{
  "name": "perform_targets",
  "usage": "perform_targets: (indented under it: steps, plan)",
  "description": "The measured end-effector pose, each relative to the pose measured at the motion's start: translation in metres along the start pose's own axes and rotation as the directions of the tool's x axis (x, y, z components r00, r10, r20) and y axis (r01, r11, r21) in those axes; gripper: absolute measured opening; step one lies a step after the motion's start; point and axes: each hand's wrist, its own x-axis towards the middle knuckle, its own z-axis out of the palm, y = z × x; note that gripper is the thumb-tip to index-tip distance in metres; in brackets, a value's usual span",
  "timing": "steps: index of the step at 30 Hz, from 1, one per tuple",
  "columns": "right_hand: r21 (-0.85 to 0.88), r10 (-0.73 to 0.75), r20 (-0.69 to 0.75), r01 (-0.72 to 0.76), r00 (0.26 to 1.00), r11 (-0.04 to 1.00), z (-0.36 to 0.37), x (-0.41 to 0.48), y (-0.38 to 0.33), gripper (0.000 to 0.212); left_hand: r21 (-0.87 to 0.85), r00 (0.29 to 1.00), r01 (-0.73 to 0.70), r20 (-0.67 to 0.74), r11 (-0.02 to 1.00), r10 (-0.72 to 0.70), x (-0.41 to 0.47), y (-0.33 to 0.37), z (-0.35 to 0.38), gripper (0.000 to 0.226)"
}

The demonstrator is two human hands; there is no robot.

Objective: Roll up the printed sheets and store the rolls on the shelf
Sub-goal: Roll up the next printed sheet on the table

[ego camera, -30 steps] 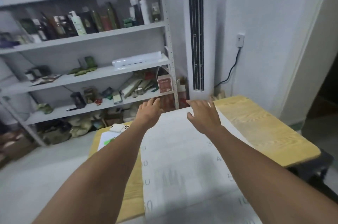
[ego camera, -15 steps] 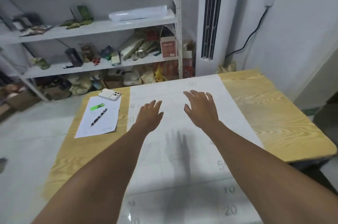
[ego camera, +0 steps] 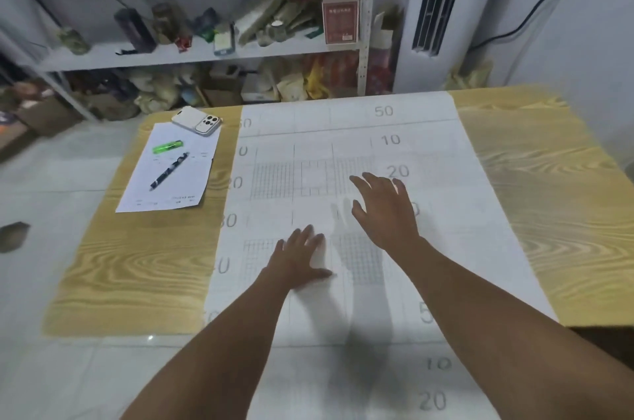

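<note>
1. White printed sheet [ego camera: 343, 131] lies flat on the wood-grain surface [ego camera: 137, 265]. It is unrolled, and its near end hangs off the near edge toward the person.
2. Long axis of the sheet runs straight away from the person toward the shelf [ego camera: 192, 52] behind the surface. The far short edge sits right at the far edge of the surface.
3. Left hand [ego camera: 298, 258] is palm down on the sheet at mid-length, fingers straight and spread, pressing the paper and gripping nothing.
4. Right hand [ego camera: 384, 210] is further out along the sheet, fingers apart and slightly bent, holding nothing. Its shadow falls just beside it, so it looks a little lifted, though contact cannot be told.
5. Key relation: both short ends lie well apart from the fingers, one ahead and one behind. The right hand is nearer the far edge. My guess is that a roll has to start from one short end, rolled across the long axis.
6. Off to the left, clear of the sheet, a small paper [ego camera: 171, 193] carries a pen [ego camera: 169, 171], a green marker [ego camera: 167, 146] and a phone [ego camera: 197, 121].
7. Versus a second ago: both hands were side by side near the far edge. Now they are back at mid-sheet, the left one drawn closer in, and the view has tipped down.
</note>
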Motion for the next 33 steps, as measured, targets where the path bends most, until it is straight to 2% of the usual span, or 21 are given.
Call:
perform_targets:
  steps: [6,11,16,19,25,29,33]
  plan:
    - [0.093,-0.001,0.141,-0.012,0.99,0.996,0.042,-0.032,0.01,0.044,0.017,0.996,-0.008,-0.083,1.0,0.01,0.039,-0.008,0.001,0.085]
    - [0.076,-0.022,0.198,0.007,0.98,0.997,0.065,-0.062,0.013,0.044,-0.044,0.985,-0.027,-0.171,0.999,0.02,0.066,-0.009,-0.006,0.068]
    - [0.075,-0.025,0.257,0.006,0.966,0.997,0.078,-0.066,0.018,0.05,-0.088,0.945,-0.068,-0.325,0.994,0.036,0.068,-0.003,0.0,0.052]
    - [0.054,-0.016,0.289,0.001,0.957,0.999,0.083,-0.054,0.02,0.053,-0.055,0.915,-0.131,-0.39,0.99,0.1,0.054,0.001,0.011,0.055]
    - [-0.003,0.021,0.347,-0.021,0.937,1.0,0.089,-0.025,0.023,0.052,0.071,0.89,-0.327,-0.311,0.942,0.332,0.018,0.003,0.038,0.079]
    - [-0.004,0.053,0.383,-0.055,0.922,0.998,0.089,-0.011,0.023,0.051,0.034,0.925,-0.337,-0.176,0.941,0.337,0.013,0.004,0.041,0.092]
    - [0.018,0.068,0.369,-0.081,0.927,0.997,0.084,-0.014,0.019,0.052,0.094,0.936,-0.31,-0.146,0.946,0.321,0.028,0.004,0.032,0.089]
